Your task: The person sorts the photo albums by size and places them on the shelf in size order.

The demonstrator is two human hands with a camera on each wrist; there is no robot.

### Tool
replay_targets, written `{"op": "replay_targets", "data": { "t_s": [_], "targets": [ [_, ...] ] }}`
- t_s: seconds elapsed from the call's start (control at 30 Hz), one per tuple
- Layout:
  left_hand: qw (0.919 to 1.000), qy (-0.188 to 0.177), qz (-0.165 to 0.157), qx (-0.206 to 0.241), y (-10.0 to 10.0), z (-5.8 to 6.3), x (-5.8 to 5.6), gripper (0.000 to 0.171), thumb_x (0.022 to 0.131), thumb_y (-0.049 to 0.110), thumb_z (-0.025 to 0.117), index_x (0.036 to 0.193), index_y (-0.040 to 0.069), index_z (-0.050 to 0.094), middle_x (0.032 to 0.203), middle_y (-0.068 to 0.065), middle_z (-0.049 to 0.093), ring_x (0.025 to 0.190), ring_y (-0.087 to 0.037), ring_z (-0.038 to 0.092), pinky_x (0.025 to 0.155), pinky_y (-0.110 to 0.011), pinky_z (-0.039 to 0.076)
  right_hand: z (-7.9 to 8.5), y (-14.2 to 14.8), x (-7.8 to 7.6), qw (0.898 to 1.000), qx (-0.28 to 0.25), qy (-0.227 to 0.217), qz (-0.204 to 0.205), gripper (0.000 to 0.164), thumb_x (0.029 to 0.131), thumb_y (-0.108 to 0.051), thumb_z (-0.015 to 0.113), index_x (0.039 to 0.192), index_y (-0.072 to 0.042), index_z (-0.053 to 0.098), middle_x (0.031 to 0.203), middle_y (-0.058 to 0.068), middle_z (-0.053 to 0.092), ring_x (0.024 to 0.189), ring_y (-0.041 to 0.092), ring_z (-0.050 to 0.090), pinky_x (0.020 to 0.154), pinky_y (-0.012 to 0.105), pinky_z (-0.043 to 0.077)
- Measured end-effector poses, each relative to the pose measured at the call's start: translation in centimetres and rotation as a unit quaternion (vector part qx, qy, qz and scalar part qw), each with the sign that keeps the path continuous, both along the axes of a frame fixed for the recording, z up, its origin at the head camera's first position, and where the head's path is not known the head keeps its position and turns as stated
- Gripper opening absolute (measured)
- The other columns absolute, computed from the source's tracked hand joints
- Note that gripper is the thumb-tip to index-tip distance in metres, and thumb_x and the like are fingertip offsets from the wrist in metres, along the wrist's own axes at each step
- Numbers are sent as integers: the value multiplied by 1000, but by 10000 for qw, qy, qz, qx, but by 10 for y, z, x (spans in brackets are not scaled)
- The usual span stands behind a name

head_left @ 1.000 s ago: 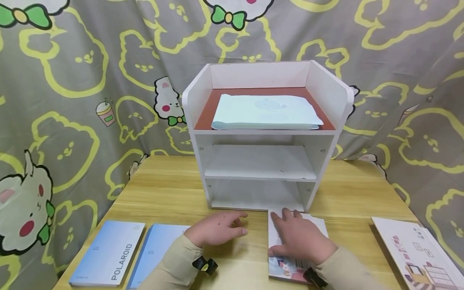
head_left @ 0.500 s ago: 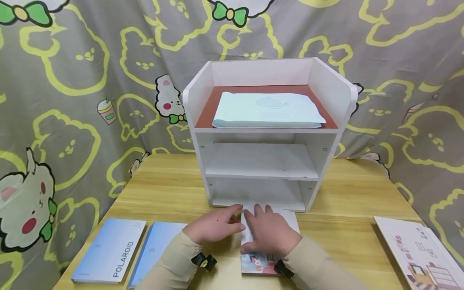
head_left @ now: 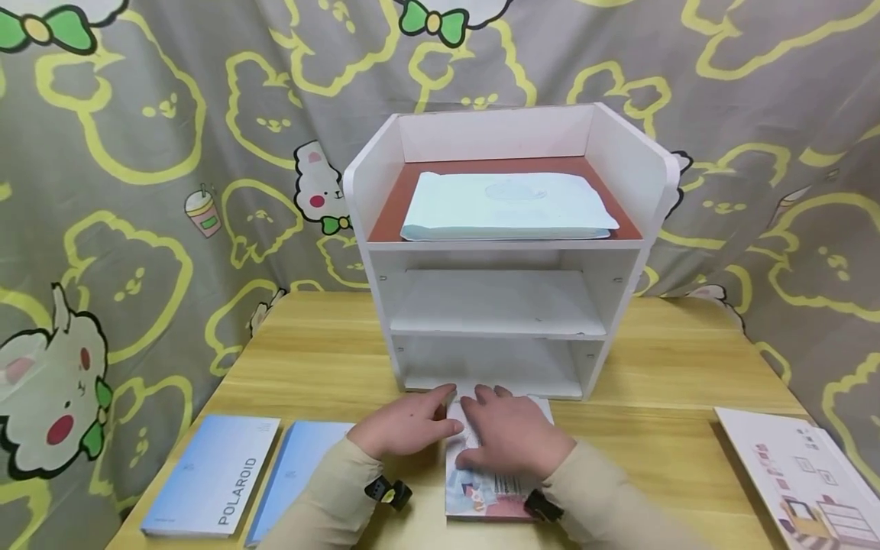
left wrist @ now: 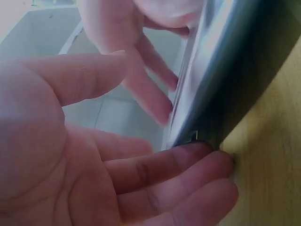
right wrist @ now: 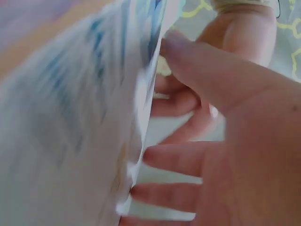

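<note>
Since the earlier head frames, the book (head_left: 474,496) and the right hand (head_left: 512,435) have shifted left; the left hand (head_left: 406,426) is approx. in the same place. Head view: the book lies flat on the worktop (head_left: 309,336), b/w both hands, its far end just before the white shelf unit (head_left: 629,168); I cannot tell if they touch. The right hand rests spread over it, not gripping. Step in hand is prob. bringing the book b/w the hands. More room for moving is on the right, up to the white book (head_left: 804,473); the second blue book (head_left: 296,466) limits the left, partly behind the sleeve (head_left: 330,496).

Left wrist view: the left hand is loosely open, thumb apart, fingertips (left wrist: 193,153) at the book's side edge, seemingly touching. Next move prob. calls for fingers under this edge, w/ thumb above.

Right wrist view: the right hand's fingers are extended, tips at the cover; no closed grip visible. Print is blurred.
</note>
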State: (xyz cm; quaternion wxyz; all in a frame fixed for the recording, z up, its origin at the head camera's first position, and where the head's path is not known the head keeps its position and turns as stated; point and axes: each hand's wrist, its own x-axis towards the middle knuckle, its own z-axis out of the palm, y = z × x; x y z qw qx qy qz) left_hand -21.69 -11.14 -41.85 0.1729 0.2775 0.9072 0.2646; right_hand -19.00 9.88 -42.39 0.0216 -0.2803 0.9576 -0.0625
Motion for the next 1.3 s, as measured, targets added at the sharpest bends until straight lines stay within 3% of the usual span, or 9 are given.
{"op": "replay_targets", "data": {
  "t_s": [0.17, 0.3, 0.5, 0.57, 0.7, 0.83, 1.03, 1.2, 1.3],
  "targets": [
    [9994, -198, 277, 18, 2, 0, 0, 76, 100, 48, 58, 154, 0, 36, 103, 2, 68, 88, -10, 62, 82, -34, 53, 0, 40, -3, 9895, -1337, -359, -412, 66, 91, -48, 71, 141, -5, 58, 142, 17, 56, 124, 36, 57, 96, 56, 50],
    [9964, -439, 725, 16, 3, 0, 3, 77, 100, 50, 56, 153, -3, 36, 126, -14, 67, 108, -22, 65, 99, -45, 49, -4, 75, 0, 9563, -2645, -855, -907, 57, 97, -33, 68, 140, 1, 56, 137, 19, 59, 118, 37, 61, 98, 53, 50],
    [9933, -887, 645, 353, 4, -6, 6, 42, 101, 44, 58, 125, 9, 59, 75, -1, 66, 61, -18, 64, 62, -37, 52, -13, 105, 6, 8474, -4470, -2583, -1242, 58, 104, -24, 58, 147, 9, 41, 149, 31, 42, 126, 46, 53, 87, 42, 58],
    [9925, -941, 598, 500, 6, -10, 5, 37, 102, 42, 58, 125, 14, 62, 78, 1, 66, 62, -17, 64, 59, -35, 52, -17, 108, 5, 8104, -4880, -2981, -1274, 60, 104, -24, 57, 148, 11, 38, 152, 33, 36, 129, 47, 49, 88, 42, 58],
    [9815, -1284, 862, 1133, 11, -19, 2, 31, 102, 39, 58, 120, 15, 63, 83, 0, 67, 68, -18, 65, 63, -35, 56, -26, 113, -1, 7708, -5268, -3312, -1363, 61, 103, -27, 59, 148, 10, 39, 152, 30, 38, 129, 42, 51, 91, 42, 56],
    [9444, -2185, 1156, 2168, 13, -28, 4, 33, 102, 34, 59, 121, 7, 60, 88, -8, 71, 75, -26, 71, 64, -41, 60, -35, 118, -6, 7474, -5469, -3473, -1474, 57, 104, -26, 58, 145, 10, 42, 150, 29, 41, 130, 38, 53, 91, 42, 56],
    [8960, -3221, 576, 3003, 20, -32, 8, 40, 103, 25, 61, 139, 9, 50, 102, -14, 73, 87, -34, 73, 69, -47, 61, -41, 124, -6, 7391, -5551, -3438, -1653, 55, 105, -26, 54, 144, 11, 43, 150, 29, 42, 131, 37, 53, 90, 41, 56],
    [8874, -3418, 122, 3091, 30, -25, 14, 47, 100, 17, 65, 141, 11, 43, 104, -13, 72, 85, -33, 74, 68, -48, 61, -38, 127, -5, 7303, -5660, -3420, -1714, 54, 106, -24, 52, 144, 13, 42, 149, 31, 40, 131, 38, 53, 91, 41, 56],
    [8969, -3173, -18, 3081, 35, -18, 19, 53, 97, 12, 66, 142, 10, 37, 104, -10, 72, 84, -29, 74, 68, -46, 61, -37, 127, -5, 7305, -5661, -3427, -1684, 54, 106, -24, 51, 143, 15, 41, 149, 32, 40, 131, 38, 53, 91, 40, 56]
  ]
}}
